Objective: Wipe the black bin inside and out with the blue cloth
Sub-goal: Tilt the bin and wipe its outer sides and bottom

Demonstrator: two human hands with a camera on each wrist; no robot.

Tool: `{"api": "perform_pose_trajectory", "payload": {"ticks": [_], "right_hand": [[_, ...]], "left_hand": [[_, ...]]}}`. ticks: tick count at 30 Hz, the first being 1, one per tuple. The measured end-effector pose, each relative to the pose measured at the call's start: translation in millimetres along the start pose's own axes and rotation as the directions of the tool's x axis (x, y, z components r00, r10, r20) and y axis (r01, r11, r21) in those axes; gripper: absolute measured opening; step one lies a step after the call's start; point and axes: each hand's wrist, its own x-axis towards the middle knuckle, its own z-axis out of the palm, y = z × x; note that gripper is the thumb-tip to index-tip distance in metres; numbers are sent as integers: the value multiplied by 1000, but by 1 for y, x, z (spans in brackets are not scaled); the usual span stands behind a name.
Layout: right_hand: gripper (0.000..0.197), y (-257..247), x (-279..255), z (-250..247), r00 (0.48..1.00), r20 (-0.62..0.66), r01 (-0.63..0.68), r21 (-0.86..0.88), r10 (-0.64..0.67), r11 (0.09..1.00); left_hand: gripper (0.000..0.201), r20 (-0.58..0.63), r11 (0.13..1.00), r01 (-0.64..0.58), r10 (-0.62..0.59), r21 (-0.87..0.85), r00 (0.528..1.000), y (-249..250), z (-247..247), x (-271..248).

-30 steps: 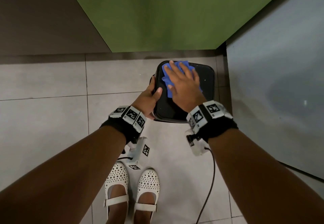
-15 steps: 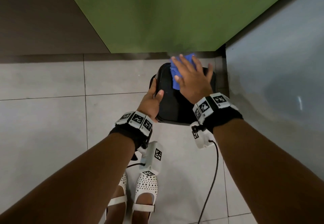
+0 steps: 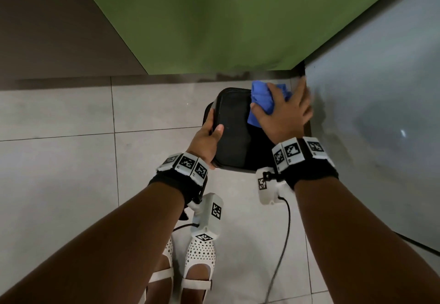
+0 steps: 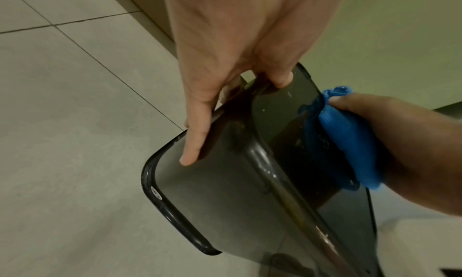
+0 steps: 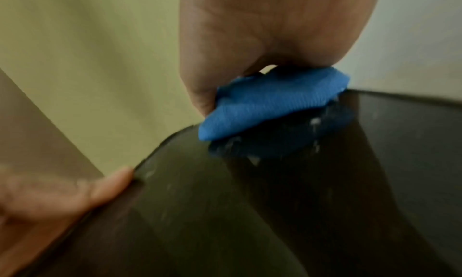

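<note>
Bin (image 3: 234, 122) gripped by left hand (image 3: 206, 142) — right hand (image 3: 283, 115) seemingly bunching cloth (image 3: 262, 100).

Black wristbands (image 3: 309, 175) carry checkered marker tags; white perforated shoes (image 3: 200, 256).

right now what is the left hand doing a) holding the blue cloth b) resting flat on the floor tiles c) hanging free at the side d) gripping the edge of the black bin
d: the left hand grips the edge of the black bin, thumb on one face and fingers on the other, while the right hand presses the blue cloth against the bin.
</note>
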Motion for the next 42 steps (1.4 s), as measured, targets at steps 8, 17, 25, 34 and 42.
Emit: {"api": "perform_pose_trajectory", "payload": {"ticks": [8,17,25,34,42], "right_hand": [[56,-34,17,16,887,23,462,-12,-462,887],[59,-22,8,18,988,-45,146,2,-146,989],[48,20,8,21,973,-85,217,13,-215,976],[45,20,16,8,999,-1,48,249,-50,967],[47,-18,14,14,784,149,568,218,-602,794]], "left_hand": [[52,-22,999,-39,39,-1,999,-4,-4,4],[51,-45,999,-2,0,-49,999,-2,3,6],[50,-78,1000,-1,0,-9,997,-2,7,4],[49,-15,999,39,-39,16,999,-14,5,-4],[83,-232,905,-37,148,424,961,-6,-27,8]]}}
